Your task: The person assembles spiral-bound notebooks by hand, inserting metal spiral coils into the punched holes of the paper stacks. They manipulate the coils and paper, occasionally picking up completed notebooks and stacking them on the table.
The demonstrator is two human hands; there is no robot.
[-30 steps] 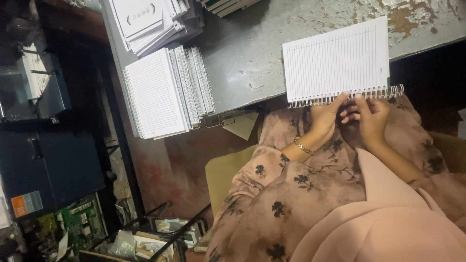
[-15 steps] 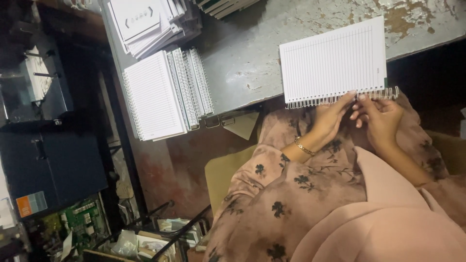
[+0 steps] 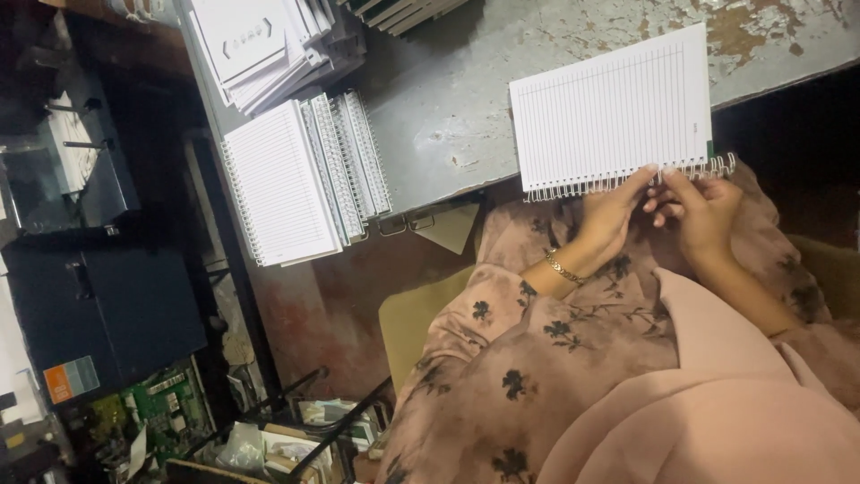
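Lower right of the frame: a lap in pink floral fabric point(image 3: 573, 358); just above it, the left hand point(image 3: 609, 220), a gold bracelet point(image 3: 563, 269) at its wrist, with fingers closed on the wire spiral binding point(image 3: 627, 182); beside it, the right hand point(image 3: 703, 211), fingers pinched on the same binding near its right end; the lined notebook point(image 3: 614, 112) lay on the worn grey surface point(image 3: 448, 116) at upper right, its bound edge overhanging toward the lap; at centre left, a stack of spiral-bound notebooks point(image 3: 300, 179) rested at the surface's edge; farther, upper left, a pile of white booklets point(image 3: 260, 45); far left, a dark machine point(image 3: 72, 179).
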